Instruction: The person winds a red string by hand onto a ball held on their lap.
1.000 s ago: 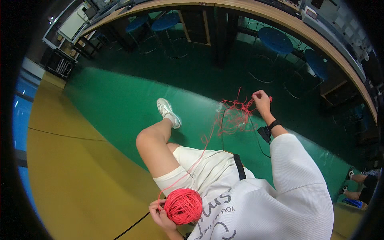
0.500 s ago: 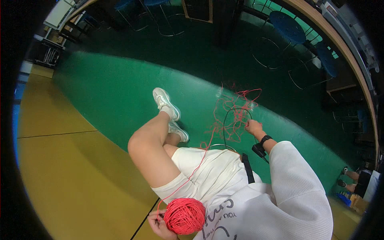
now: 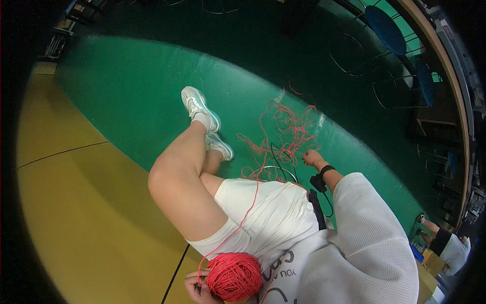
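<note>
My left hand (image 3: 200, 289) is closed around the left side of a round ball of red string (image 3: 234, 276), which rests by my white shirt at the lower edge. From the ball a red strand (image 3: 247, 215) runs up across my white shorts to a loose red tangle (image 3: 289, 133) spread on the green floor. At the tangle's lower right is my right hand (image 3: 314, 158), its fingers curled; whether a strand lies in them is too small to tell. A black band (image 3: 328, 169) circles that wrist, with a black box (image 3: 318, 183) and cable hanging beside it.
My crossed legs (image 3: 177, 167) and white shoes (image 3: 201, 109) extend left of the tangle. A thin dark cord (image 3: 284, 161) and a metal ring (image 3: 273, 168) are near my hip. Blue stools (image 3: 386, 30) stand far right; another person (image 3: 450, 248) is at the lower right. Yellow flooring (image 3: 91, 218) lies left.
My right hand has shifted slightly left and its fingers have moved. The dark cord's loop over the tangle has dropped lower. The tangle has changed shape. My left hand stays on the ball.
</note>
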{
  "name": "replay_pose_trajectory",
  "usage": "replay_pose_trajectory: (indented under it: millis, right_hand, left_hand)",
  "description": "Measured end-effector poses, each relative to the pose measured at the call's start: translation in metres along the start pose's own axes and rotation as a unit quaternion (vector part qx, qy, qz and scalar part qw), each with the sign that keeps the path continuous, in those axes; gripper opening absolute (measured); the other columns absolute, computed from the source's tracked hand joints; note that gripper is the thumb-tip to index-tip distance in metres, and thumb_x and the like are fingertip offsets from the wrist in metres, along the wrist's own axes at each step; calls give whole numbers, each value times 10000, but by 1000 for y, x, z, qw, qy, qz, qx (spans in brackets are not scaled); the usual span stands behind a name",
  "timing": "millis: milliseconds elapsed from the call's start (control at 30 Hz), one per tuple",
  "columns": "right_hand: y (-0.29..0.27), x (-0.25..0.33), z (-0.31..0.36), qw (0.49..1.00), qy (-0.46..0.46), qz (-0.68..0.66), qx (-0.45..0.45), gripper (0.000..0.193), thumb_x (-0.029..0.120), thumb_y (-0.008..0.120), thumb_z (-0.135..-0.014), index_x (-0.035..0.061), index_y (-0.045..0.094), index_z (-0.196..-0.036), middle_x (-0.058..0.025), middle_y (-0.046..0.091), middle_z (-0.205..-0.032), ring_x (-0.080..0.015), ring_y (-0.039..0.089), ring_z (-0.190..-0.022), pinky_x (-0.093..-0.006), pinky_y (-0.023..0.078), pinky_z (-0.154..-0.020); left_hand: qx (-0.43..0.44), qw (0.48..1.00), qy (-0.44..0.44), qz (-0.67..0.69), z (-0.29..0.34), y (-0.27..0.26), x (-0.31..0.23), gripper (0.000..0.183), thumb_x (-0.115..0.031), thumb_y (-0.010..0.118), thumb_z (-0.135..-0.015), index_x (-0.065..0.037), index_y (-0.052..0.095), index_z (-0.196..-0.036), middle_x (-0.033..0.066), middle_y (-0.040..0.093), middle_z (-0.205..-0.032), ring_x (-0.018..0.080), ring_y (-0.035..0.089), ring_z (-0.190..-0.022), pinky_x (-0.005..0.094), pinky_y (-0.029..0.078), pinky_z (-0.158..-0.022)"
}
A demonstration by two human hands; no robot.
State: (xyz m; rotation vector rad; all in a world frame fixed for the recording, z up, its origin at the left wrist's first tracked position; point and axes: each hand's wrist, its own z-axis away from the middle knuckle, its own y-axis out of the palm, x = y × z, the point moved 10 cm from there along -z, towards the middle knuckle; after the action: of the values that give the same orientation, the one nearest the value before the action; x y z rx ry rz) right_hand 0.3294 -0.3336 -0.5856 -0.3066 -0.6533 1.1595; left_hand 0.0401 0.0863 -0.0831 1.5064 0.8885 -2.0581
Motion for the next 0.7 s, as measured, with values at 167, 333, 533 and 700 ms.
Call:
replay_pose_trajectory:
  millis: [167,333,533,700]
  right_hand:
    - [27,-46,9,988,115,-57,90,316,247,588,-890,5,716,-730,-153,692,-710,-261,682,-624,-400,555,-597]
    - [29,-7,-9,997,-35,12,66,258,239,608,-914,7,681,-997,-189,707,-922,-307,699,-842,-424,563,-687]
    - [40,134,-4,956,-238,153,73,548,236,649,-879,98,456,-1372,-256,545,-1293,-420,599,-1104,-506,519,-871]
    - [53,174,5,931,-257,233,115,632,352,686,-872,169,444,-1426,-231,457,-1379,-453,564,-1160,-514,507,-920]
  left_hand:
    - [-18,1000,-11,-15,2,-13,9,450,-405,707,-912,-14,491,-970,180,615,-981,304,623,-918,463,523,-861]
    - [-23,1000,-16,11,-3,-13,5,283,-239,654,-931,-9,493,-965,189,619,-988,301,624,-902,436,520,-841]
    - [-18,994,19,-108,-1,-43,21,178,-11,544,-936,-34,394,-843,163,576,-861,243,635,-750,361,565,-707]
    - [-54,989,-31,-135,0,-28,3,185,-1,522,-960,-33,388,-836,165,581,-853,244,643,-745,332,570,-682]
